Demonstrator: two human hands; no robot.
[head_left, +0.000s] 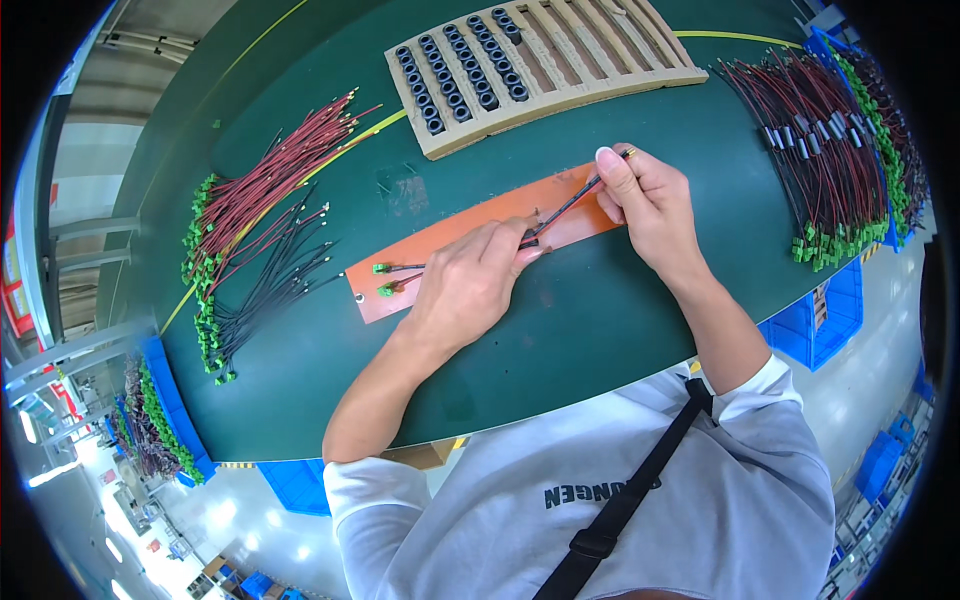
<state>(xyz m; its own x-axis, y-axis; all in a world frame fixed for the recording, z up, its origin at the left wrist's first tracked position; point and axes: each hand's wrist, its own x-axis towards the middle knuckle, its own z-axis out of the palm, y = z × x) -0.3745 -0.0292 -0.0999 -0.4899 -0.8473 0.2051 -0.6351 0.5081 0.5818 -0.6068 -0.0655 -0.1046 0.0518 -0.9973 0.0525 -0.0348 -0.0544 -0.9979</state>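
Across an orange board (372,308) on the table lies a pair of thin wires (568,211), one dark and one reddish, with small green connectors (386,290) at their left ends. My left hand (468,278) is closed over the middle of the wires, its fingertips pressed together above the board. My right hand (645,198) pinches the wires near their far right end, between thumb and index finger. Small golden tips stick out just past those fingers. Between the hands the wires run taut and slanted. Whether a small part sits in my left fingertips is hidden.
A beige slotted tray (475,128) with rows of black ring-shaped parts stands at the back. Red wires (285,160) and black wires (265,285) with green connectors lie at left. More bundled wires (820,150) with grey sleeves lie at right, by a blue bin (880,165).
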